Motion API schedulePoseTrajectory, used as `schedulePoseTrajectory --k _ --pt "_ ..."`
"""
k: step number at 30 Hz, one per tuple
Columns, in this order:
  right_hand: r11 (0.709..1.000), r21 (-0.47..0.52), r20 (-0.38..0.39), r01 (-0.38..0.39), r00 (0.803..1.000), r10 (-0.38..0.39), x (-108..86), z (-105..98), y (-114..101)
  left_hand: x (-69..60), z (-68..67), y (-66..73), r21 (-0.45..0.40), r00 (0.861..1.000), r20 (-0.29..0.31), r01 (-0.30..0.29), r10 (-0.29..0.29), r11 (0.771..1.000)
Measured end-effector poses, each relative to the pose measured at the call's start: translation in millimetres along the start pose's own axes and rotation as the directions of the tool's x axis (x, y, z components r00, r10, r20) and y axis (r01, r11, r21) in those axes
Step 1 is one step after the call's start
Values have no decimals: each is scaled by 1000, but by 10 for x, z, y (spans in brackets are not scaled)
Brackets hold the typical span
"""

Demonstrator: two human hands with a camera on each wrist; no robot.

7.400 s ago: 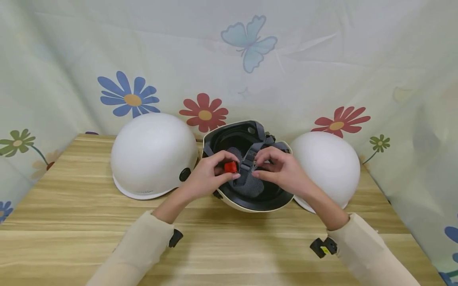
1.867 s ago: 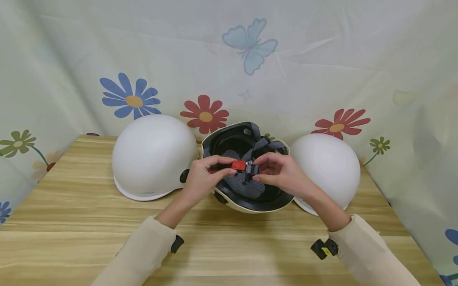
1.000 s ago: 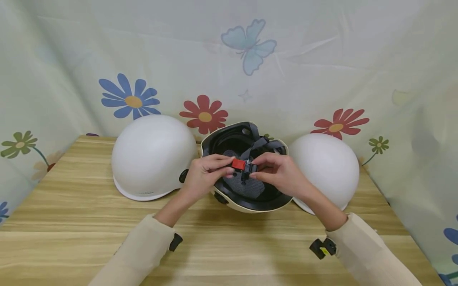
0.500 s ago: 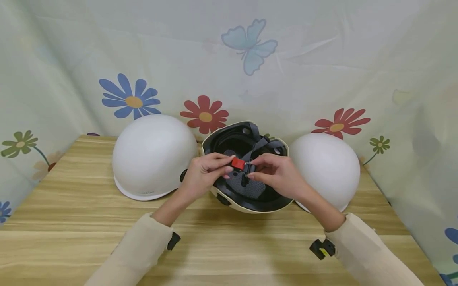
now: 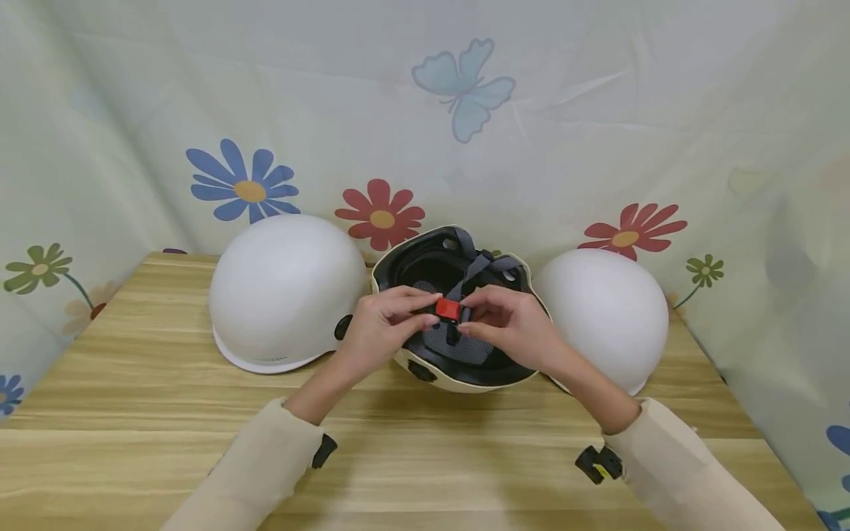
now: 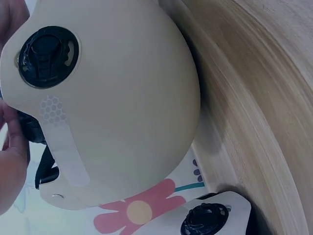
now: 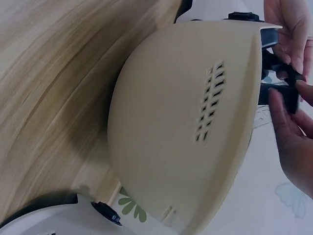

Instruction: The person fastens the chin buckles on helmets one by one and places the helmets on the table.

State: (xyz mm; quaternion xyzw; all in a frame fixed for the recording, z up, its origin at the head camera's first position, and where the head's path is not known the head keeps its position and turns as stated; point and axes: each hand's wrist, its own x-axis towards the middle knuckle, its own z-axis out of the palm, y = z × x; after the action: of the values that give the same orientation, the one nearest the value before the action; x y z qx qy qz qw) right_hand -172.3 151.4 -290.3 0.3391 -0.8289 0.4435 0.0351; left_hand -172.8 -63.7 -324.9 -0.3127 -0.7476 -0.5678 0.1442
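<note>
A cream helmet (image 5: 488, 380) lies upturned in the middle of the table, its black lining and dark straps (image 5: 473, 271) facing up. Above its opening my left hand (image 5: 381, 328) pinches the red buckle (image 5: 448, 308) between thumb and fingers. My right hand (image 5: 511, 324) pinches the dark strap end (image 5: 466, 313) right beside it, and the two buckle parts meet. Whether they are latched cannot be seen. The left wrist view shows the helmet's outer shell (image 6: 132, 107) with a black round fitting (image 6: 49, 56). In the right wrist view, both hands hold the straps (image 7: 281, 93) beyond the vented shell.
A white helmet (image 5: 285, 287) stands dome up on the left, and another white helmet (image 5: 607, 317) on the right, close to the cream one. The wooden table (image 5: 425, 464) extends in front. A flowered curtain (image 5: 531, 169) hangs behind.
At first the red buckle and the strap end were apart; then a metal tongue showed between them. Now the hands are closer and the parts meet. The cream helmet has shifted slightly left.
</note>
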Motion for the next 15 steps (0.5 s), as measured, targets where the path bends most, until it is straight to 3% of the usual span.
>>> schedulePoseTrajectory --k 7,15 --pt "999 12 87 -41 995 40 -83 -119 93 -63 -87 -38 15 990 40 137 -137 990" --pt "995 -49 171 -82 981 89 -284 -207 247 -252 -288 -124 -52 986 19 167 -166 985"
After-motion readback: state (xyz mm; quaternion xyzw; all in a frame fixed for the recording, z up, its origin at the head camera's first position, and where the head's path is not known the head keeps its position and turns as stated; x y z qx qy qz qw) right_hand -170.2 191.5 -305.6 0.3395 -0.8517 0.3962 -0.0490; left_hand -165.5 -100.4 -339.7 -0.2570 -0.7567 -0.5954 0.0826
